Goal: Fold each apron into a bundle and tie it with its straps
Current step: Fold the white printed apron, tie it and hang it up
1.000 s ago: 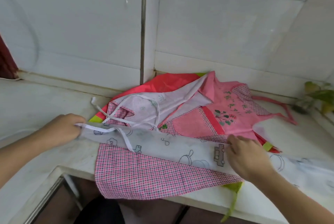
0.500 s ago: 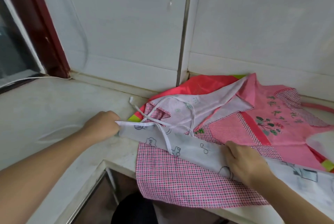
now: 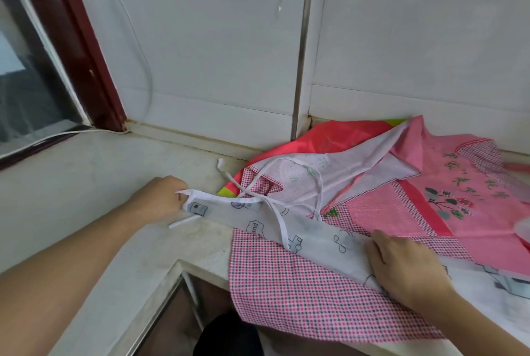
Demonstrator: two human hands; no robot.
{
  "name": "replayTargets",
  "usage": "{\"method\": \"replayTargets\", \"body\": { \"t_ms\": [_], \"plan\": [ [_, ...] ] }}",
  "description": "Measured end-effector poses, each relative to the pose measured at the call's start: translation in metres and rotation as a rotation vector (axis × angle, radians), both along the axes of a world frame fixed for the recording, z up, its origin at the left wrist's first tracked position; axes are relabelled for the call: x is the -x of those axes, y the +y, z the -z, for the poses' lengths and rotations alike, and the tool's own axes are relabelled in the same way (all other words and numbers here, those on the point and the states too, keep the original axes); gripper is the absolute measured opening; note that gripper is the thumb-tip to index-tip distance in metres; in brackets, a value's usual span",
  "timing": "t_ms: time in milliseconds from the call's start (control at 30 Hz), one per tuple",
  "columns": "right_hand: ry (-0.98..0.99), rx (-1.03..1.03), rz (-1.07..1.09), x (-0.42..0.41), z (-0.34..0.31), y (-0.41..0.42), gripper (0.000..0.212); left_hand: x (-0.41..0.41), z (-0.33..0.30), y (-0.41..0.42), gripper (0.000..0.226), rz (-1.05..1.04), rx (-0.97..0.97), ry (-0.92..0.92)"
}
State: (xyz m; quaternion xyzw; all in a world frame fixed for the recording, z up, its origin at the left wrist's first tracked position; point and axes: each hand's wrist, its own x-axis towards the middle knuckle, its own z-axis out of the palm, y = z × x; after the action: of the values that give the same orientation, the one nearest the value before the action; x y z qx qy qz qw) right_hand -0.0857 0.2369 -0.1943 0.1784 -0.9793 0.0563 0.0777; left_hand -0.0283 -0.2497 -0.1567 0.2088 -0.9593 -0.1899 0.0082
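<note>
Legible writing is scarce: on the white cartoon-printed fabric apron [image 3: 315, 229], a printed cloud shape carries letters reading roughly "pue", seen inverted. The pink fabric apron with embroidered flowers [image 3: 459, 200] bears green stitched characters along its upper part; these cannot be read.

Count: four aprons visible on the pale stone table [image 3: 86, 183]. The white one is folded into a long band running across the table's front corner. It overlies a pink-and-grey checked fabric apron [image 3: 301, 284], which hangs over the table edge. The pink embroidered one and a red glossy apron with lime-green trim [image 3: 329, 137] lie behind, against the white tiled wall [image 3: 215, 54].

The left hand [image 3: 160, 200] grips the band's left end in curled fingers. The right hand [image 3: 407, 266] rests on the band further right, fingers bent and pinching the cloth. A thin white strap [image 3: 279, 219] crosses the band.
</note>
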Motion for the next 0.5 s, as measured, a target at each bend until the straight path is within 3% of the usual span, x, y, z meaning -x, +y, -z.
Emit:
{"method": "replayTargets", "body": {
  "t_ms": [67,200,267,333,400,433,500],
  "plan": [
    [0.031,0.006,-0.002,-0.002,0.002,-0.001,0.03,-0.01,-0.002,-0.018,0.019,-0.086,0.015,-0.004],
    [-0.002,0.002,-0.004,-0.005,-0.001,-0.002,0.029,-0.011,-0.004,-0.035,0.016,-0.396,0.081,0.158],
    [0.005,0.003,-0.01,-0.004,-0.001,-0.002,0.03,-0.003,-0.007,-0.048,0.012,-0.555,-0.08,0.226],
    [-0.003,-0.011,-0.006,-0.004,-0.001,-0.002,0.03,0.0,-0.015,-0.06,0.029,-0.618,-0.19,0.258],
    [-0.007,-0.02,-0.003,-0.004,-0.001,-0.001,0.03,-0.001,-0.028,-0.057,0.046,-0.69,-0.05,0.312],
    [-0.005,-0.022,-0.008,-0.004,0.0,-0.001,0.03,-0.005,-0.034,-0.044,0.054,-0.629,0.099,0.39],
    [0.012,-0.024,-0.013,-0.004,0.0,-0.002,0.029,-0.009,-0.042,-0.005,0.065,-0.274,0.256,0.561]
  ]
}}
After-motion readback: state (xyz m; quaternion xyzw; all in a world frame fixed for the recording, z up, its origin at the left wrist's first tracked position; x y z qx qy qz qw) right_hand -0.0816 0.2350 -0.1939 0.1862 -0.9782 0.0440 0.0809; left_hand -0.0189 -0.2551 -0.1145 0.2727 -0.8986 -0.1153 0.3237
